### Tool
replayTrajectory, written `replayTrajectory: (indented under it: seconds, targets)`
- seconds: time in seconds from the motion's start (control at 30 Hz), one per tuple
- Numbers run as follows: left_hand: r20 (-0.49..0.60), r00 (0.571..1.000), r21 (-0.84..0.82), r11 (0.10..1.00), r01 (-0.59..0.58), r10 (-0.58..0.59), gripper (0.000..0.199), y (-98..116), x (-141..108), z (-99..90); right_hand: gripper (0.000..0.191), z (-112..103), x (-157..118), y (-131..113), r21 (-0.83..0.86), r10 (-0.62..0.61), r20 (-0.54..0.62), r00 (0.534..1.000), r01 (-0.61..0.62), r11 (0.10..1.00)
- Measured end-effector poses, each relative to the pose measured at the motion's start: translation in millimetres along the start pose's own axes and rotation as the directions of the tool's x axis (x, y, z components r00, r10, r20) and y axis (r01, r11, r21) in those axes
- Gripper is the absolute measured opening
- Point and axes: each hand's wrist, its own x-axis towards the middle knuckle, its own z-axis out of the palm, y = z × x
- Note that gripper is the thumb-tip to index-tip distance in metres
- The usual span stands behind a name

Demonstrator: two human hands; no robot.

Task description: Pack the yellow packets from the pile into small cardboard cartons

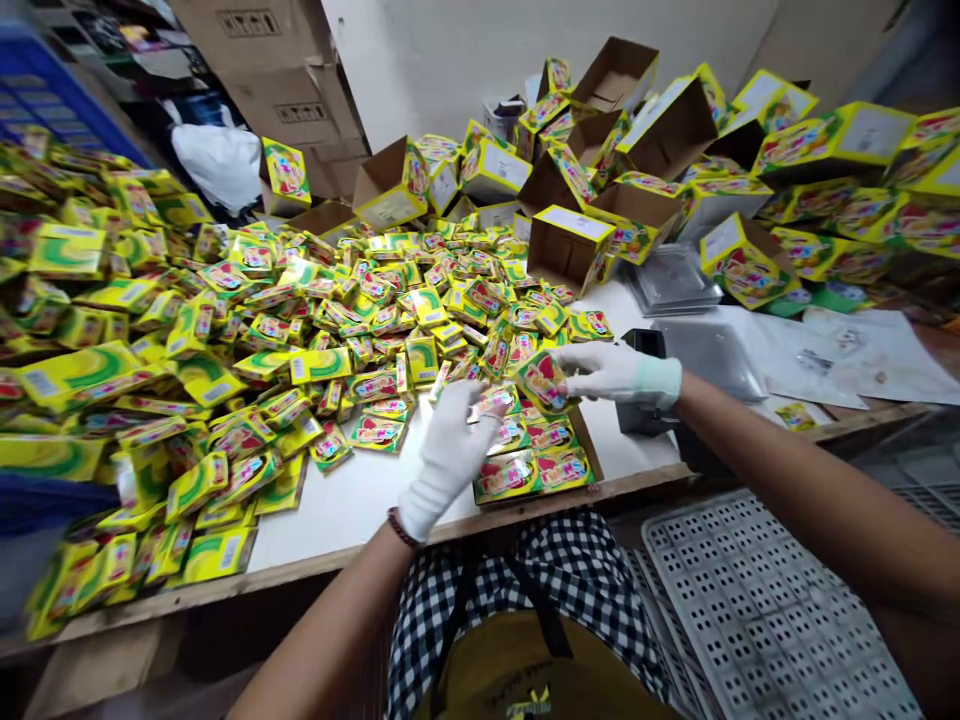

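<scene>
My right hand (600,370), in a white glove, pinches a small yellow, green and red printed box (543,382). It holds this box tilted above an open carton (592,455) at the table's front edge. Inside the carton, matching small boxes (508,474) lie flat in rows. My left hand (454,445), also gloved in white, is over the carton's left side with fingers apart and slightly curled. Nothing shows in its grasp; whether its fingertips touch a box is unclear. A large heap of the same small boxes (375,320) spreads behind and left of the hands.
Larger yellow display cartons (574,235), several open, are piled along the back. Clear plastic trays (671,280) and a black device (645,385) are at right. Blue crates (60,90) stand at left. A grey perforated crate (780,590) sits below the table at right.
</scene>
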Motion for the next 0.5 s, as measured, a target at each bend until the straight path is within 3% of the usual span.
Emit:
replayTrajectory:
  seconds: [0.07,0.13,0.2,0.23,0.3,0.37,0.43,0.5]
  targets:
    - [0.046,0.999,0.373,0.928,-0.014,-0.004,0.030,-36.6,-0.8,-28.7,0.027,-3.4,15.1,10.8,-0.267,0.087,0.193,0.977,-0.033,0.963]
    - [0.071,0.981,0.650,0.754,0.091,-0.180,0.041,-75.5,0.3,-54.8,0.023,2.0,34.5,13.5,-0.444,0.222,0.365,0.904,-0.041,0.895]
    - [0.018,0.925,0.798,0.563,0.215,-0.380,0.060,-109.9,1.9,-73.4,0.026,14.3,55.9,10.4,-0.527,0.300,0.494,0.816,0.006,0.850]
    - [0.028,0.897,0.831,0.510,0.225,-0.442,0.066,-123.7,2.0,-80.0,0.027,21.4,66.2,8.3,-0.564,0.336,0.517,0.787,0.018,0.825]
    - [0.106,0.859,0.850,0.494,0.183,-0.500,0.074,-142.9,-0.8,-89.3,0.029,34.8,82.2,6.1,-0.600,0.380,0.520,0.765,0.010,0.800]
    - [0.230,0.850,0.833,0.547,0.079,-0.473,0.077,-151.7,-6.9,-95.4,0.030,45.0,89.6,7.4,-0.599,0.402,0.513,0.758,-0.019,0.800]
    - [0.319,0.855,0.813,0.582,-0.025,-0.409,0.067,-152.6,-14.6,-98.7,0.032,52.7,88.3,10.7,-0.582,0.392,0.507,0.768,-0.031,0.813]
    - [0.361,0.857,0.803,0.590,-0.085,-0.368,0.046,-147.9,-21.7,-98.8,0.039,60.4,81.3,13.4,-0.556,0.355,0.472,0.807,-0.040,0.830]
